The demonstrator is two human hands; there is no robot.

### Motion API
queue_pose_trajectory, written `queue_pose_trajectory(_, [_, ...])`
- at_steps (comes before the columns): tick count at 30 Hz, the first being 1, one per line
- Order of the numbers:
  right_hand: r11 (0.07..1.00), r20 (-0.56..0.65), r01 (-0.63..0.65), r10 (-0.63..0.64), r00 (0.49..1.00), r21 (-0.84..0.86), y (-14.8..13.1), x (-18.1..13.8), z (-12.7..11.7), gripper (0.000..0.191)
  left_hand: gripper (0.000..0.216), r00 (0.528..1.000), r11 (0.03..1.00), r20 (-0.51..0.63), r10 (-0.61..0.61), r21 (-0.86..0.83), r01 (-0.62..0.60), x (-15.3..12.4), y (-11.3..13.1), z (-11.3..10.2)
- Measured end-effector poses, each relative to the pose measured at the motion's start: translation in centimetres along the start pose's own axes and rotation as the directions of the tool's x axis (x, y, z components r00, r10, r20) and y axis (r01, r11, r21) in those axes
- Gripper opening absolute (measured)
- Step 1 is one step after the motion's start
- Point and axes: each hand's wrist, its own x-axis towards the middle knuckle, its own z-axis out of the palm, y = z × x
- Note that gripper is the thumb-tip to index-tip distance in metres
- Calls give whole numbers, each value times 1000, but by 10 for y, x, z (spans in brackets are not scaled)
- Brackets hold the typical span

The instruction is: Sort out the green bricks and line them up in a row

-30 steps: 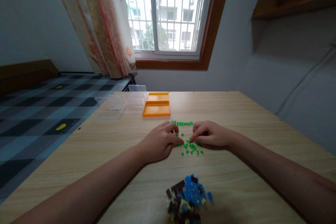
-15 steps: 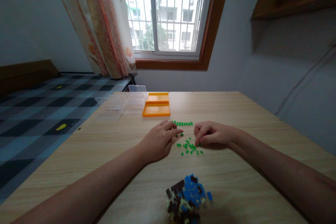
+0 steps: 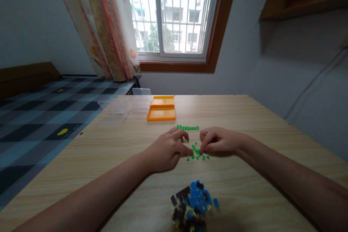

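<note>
Both hands are down at mid-table, working the loose green bricks (image 3: 197, 153), which lie scattered between the two sets of fingertips. The left hand (image 3: 165, 150) comes in from the near left, its thumb stretched to the left edge of the scatter and its forefinger curled above; whether they close on a brick, I cannot tell. The right hand (image 3: 217, 141) sits just right of the scatter, fingers curled under, with thumb and forefinger tips pressed together and touching down on the bricks; anything between them is too small to make out. Just beyond the knuckles runs a tidy green row (image 3: 188, 128), apart from both hands. Farther off, near the far edge, sits an orange tray (image 3: 161, 110) with a clear lid (image 3: 125, 107) right beside it on the left. Closer in, between the forearms by the near edge, a mixed pile (image 3: 191, 203) of blue, dark and pale bricks sits well apart from the green ones. There is open room on the right half, all the way to the right edge, and on the near left too. The table (image 3: 258, 123) is pale wood grain, flat and matte. A checked bed (image 3: 40, 116) lies left of it, with a patterned curtain (image 3: 106, 25) and a barred window (image 3: 176, 11) behind and grey walls around.
</note>
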Motion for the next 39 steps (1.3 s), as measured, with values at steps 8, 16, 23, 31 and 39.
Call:
queue_pose_trajectory(8, [1000, -99, -16, 19, 995, 23, 4, 2, 2, 21, 44, 997, 993, -60, -41, -116, 34, -1, -4, 1])
queue_pose_trajectory(16, [988, -328, -139, 109, 938, -69, 6, 10, 12, 24, 38, 988, 977, -126, -93, -203, 66, -1, -9, 2])
queue_pose_trajectory(23, [982, -363, -139, 84, 928, -128, 11, 10, 20, 27, 32, 960, 979, -203, -191, -105, 173, -3, -20, 4])
queue_pose_trajectory(31, [989, -465, -117, 60, 883, -95, 14, 10, 20, 28, 22, 711, 700, -286, -642, -598, 391, 1, -37, -1])
queue_pose_trajectory(39, [989, -490, -134, 87, 867, -62, 17, 9, 18, 30, 19, 494, 199, -88, -865, -964, 177, 6, -42, -8])
